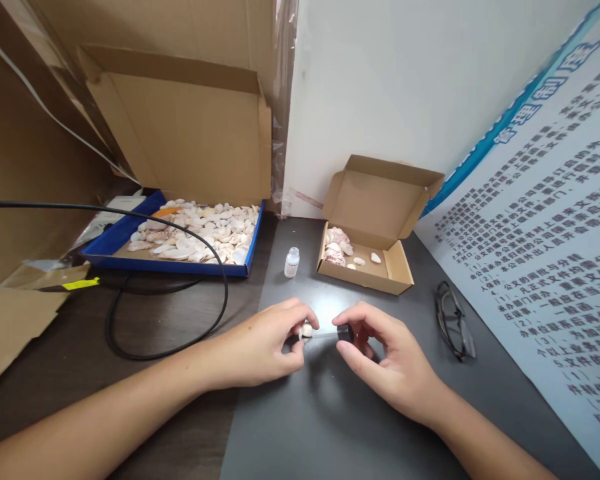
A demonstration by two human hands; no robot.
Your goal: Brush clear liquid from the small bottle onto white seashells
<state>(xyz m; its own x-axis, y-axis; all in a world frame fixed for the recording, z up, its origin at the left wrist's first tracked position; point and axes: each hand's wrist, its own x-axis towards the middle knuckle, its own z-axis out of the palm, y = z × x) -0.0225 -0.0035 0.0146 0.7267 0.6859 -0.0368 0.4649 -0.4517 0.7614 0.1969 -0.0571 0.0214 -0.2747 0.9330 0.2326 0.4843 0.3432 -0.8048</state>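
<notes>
Between the thumb and fingers of my left hand (265, 343) is a small pale shell (307, 330), partly hidden by the fingertips. My right hand (385, 353) pinches a black cap (345, 333). From the cap a thin, clear stem (323, 335) runs left to the shell; whether its tip touches the shell I cannot tell. A small clear bottle (291, 263) with a white label stands upright beyond my hands, no cap on its neck.
Many shells (215, 230) fill a blue-sided cardboard box (165, 267) at left. The smaller open box (365, 283) holds several shells. Glasses (453, 320) lie at right. A black cable (225, 293) loops left of my arm. A printed poster (545, 200) borders the right.
</notes>
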